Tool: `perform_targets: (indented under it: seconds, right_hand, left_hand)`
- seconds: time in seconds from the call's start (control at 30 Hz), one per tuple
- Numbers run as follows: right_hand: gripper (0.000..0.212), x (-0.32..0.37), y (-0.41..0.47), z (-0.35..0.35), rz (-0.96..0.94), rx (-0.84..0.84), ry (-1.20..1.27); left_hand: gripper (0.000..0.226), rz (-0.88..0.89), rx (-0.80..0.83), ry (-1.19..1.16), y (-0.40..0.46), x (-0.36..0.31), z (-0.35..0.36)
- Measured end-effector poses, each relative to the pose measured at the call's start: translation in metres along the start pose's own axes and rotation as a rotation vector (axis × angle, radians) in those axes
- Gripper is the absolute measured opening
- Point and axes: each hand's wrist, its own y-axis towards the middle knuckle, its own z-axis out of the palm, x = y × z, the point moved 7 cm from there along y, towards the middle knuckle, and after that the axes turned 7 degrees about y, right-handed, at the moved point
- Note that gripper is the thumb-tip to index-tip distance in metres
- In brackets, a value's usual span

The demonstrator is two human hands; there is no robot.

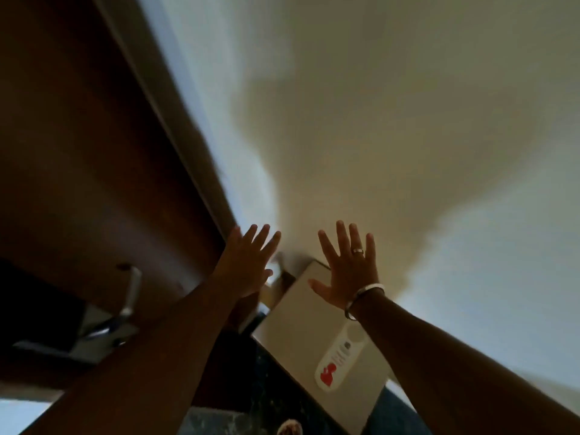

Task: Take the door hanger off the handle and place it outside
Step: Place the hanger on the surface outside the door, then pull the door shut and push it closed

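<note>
Both hands raised toward the wall (pixel 392 105), probably a pause before reaching. Left hand (pixel 248 262) and right hand (pixel 348 268): fingers (pixel 353 237) spread wide, holding nothing. Hanger (pixel 337 356) at five o'clock, flat on a white panel (pixel 301 312). Handle (pixel 131 290) at eight o'clock, bare.

My left hand (pixel 248 262) and right hand (pixel 348 265) were both raised with fingers spread, holding nothing, in front of a pale wall (pixel 392 120). A ring (pixel 357 251) sat on my right hand and a bracelet (pixel 364 296) on that wrist. The brown door (pixel 88 146) stood to the left, its metal handle (pixel 130 293) below. The white door hanger (pixel 337 361), marked red, lay flat on a pale box-like surface (pixel 301 312) beneath my right forearm.
</note>
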Motion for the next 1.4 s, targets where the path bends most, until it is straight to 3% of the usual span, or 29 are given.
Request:
perform_targets:
  seconds: [0.17, 0.33, 0.5, 0.67, 0.93, 1.1, 1.4]
  right_hand:
    - [0.105, 0.065, 0.027, -0.077, -0.160, -0.137, 0.044]
    - [0.106, 0.154, 0.006, -0.117, -0.308, -0.175, 0.164]
    - [0.111, 0.247, -0.034, -0.126, -0.462, -0.068, 0.342]
    - [0.113, 0.321, -0.070, -0.118, -0.541, 0.140, 0.662]
    - [0.110, 0.388, -0.098, -0.129, -0.415, 0.175, 0.959]
    - [0.106, 0.407, -0.108, -0.127, -0.381, 0.145, 1.033]
    - [0.110, 0.440, -0.105, -0.112, -0.578, 0.176, 0.948]
  left_hand:
    - [0.089, -0.195, -0.087, 0.174, -0.064, 0.086, -0.099]
    - [0.090, -0.287, -0.012, 0.384, -0.146, 0.139, -0.165]
    - [0.087, -0.269, 0.114, 0.575, -0.206, 0.180, -0.197]
    - [0.090, -0.288, 0.203, 0.641, -0.250, 0.202, -0.207]
    - [0.092, -0.258, 0.207, 0.752, -0.285, 0.205, -0.209]
    - [0.094, -0.318, 0.232, 0.757, -0.294, 0.214, -0.207]
    - [0.101, -0.398, 0.310, 0.718, -0.316, 0.248, -0.183]
